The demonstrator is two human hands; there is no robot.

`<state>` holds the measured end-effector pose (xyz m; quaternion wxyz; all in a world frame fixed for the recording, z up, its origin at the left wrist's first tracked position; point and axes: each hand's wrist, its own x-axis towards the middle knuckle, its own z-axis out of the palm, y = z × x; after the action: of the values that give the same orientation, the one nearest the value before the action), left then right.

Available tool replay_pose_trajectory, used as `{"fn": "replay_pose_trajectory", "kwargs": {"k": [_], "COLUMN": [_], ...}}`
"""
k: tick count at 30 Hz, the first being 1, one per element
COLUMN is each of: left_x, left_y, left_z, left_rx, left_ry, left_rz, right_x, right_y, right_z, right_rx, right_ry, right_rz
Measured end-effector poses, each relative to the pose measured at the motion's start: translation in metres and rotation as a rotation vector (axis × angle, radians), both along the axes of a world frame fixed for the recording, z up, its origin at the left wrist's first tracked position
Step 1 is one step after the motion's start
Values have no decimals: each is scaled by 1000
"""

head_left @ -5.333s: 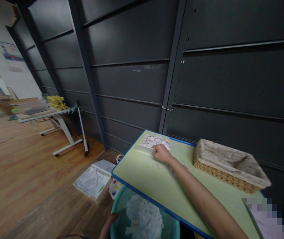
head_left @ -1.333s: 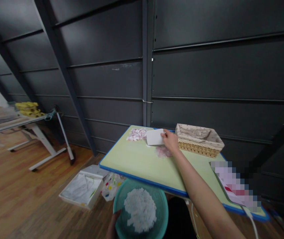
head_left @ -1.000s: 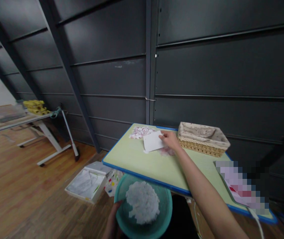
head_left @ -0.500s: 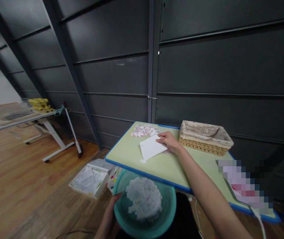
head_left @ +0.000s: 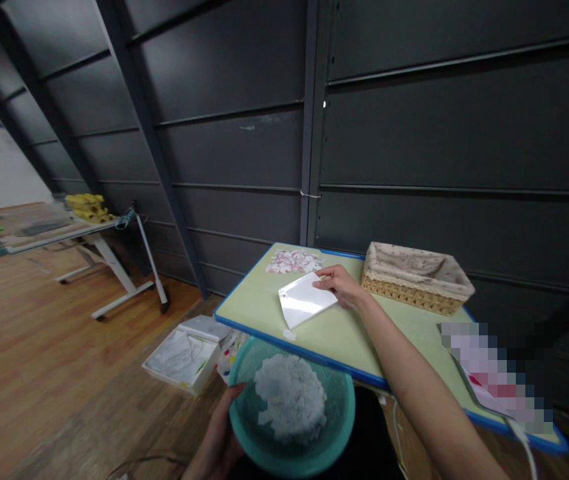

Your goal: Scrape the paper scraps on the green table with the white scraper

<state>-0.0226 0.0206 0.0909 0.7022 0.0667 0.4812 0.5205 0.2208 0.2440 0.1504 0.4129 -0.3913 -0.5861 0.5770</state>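
My left hand (head_left: 223,427) grips the left rim of a teal plastic basin (head_left: 337,433), its thumb over the edge. Inside the basin lies a heap of small white paper scraps (head_left: 289,393). Above the tabletop, my right hand (head_left: 340,285) pinches a white card (head_left: 307,300) by its right corner. The card is tilted and light glares off its face. A small white scrap (head_left: 289,335) lies on the yellow-green table (head_left: 249,300) just below the card's lower corner. Behind the card is a spread of white and reddish paper bits (head_left: 293,261).
A woven basket (head_left: 409,293) with a cloth lining stands at the table's back right. A blurred-out device (head_left: 499,387) with a white cable lies at the right. On the floor, an open white box (head_left: 182,357) sits left of the basin. Another table (head_left: 64,233) stands far left.
The card has tilted in my right hand and now catches the light. The scrap near the table's front edge shows more fully. My left hand still grips the basin.
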Motion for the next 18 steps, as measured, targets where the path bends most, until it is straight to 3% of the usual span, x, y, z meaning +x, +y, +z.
{"fn": "replay_pose_trajectory", "kwargs": {"k": [6,12,18], "left_x": [-10,-9,-8], "left_y": [2,3,1], "left_z": [-20,-18,-15], "left_rx": [46,54,31], "left_ry": [-46,-2,14], "left_rz": [-50,-41,-33], "right_x": [0,-6,-7], "right_y": [3,-9,-8], "right_z": [-5,5,7], "right_rx": [-6,-53,-60], "right_ry": [-81,-130,-43], "right_rz": [96,257,120]}}
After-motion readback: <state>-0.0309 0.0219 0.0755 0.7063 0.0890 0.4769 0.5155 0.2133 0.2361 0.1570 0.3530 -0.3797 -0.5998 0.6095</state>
